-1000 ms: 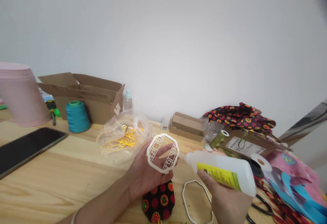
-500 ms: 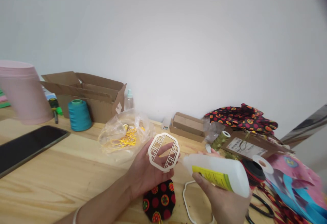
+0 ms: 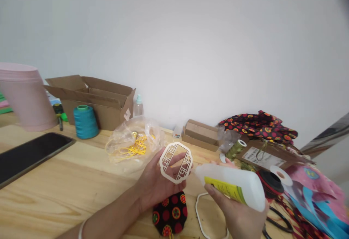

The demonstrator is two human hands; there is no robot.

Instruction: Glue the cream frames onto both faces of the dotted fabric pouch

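Observation:
My left hand (image 3: 154,182) holds up a pale openwork lattice frame (image 3: 164,161) with a scalloped outline, its fingers showing behind the gaps. Wrapped in my right hand (image 3: 240,215) is a white squeeze bottle (image 3: 249,184) with a yellow label, tipped sideways so its nozzle end points at the frame's right edge. Whether the nozzle touches the frame I cannot tell. Below my left hand lies a black patterned fabric piece (image 3: 170,215) with red and orange motifs. A thin white outline frame (image 3: 198,213) rests on the table, partly covered by my right hand.
A clear bag (image 3: 114,146) with yellow cords lies behind my left hand. A teal thread cone (image 3: 85,122), open cardboard box (image 3: 109,117), pink bin (image 3: 29,97) and phone (image 3: 35,155) stand or lie left. Scissors (image 3: 280,221), spools and fabric crowd the right.
Both hands keep their grips on the lattice frame and the bottle. The frame has shifted very slightly right, and the bottle is nearly where it was.

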